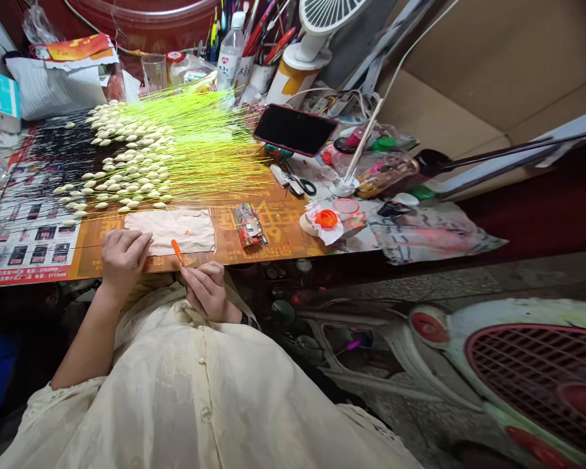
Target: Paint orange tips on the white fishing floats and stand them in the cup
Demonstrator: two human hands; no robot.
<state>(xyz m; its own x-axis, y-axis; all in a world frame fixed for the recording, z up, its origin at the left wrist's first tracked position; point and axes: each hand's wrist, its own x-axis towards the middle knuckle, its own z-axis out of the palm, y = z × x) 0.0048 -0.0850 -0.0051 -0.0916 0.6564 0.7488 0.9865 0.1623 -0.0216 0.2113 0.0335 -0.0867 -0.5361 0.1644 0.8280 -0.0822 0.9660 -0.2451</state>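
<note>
In my right hand (206, 290) a slim orange-ended stick (177, 251) is pinched. Its orange end points up and left over a pale pink cloth (190, 225). My left hand (125, 254) is closed, fingertips together, at the cloth's left edge; whatever they hold is too small to make out. A small orange smear marks the cloth. Beyond it lie many cream almond-shaped pieces (137, 153) on thin stems, black toward the left and yellow-green (209, 143) toward the right. A paint-stained small box (250, 226) is right of the cloth. Farther right sits an open pot of orange paint (326, 218).
A phone (296, 129) leans on a stand behind the paint. Scissors (303, 187), a white fan (317, 39), a water bottle (230, 52) and brushes crowd the back. A stained plastic sheet (430, 231) overhangs the table's right edge. A chair (527, 319) stands at lower right.
</note>
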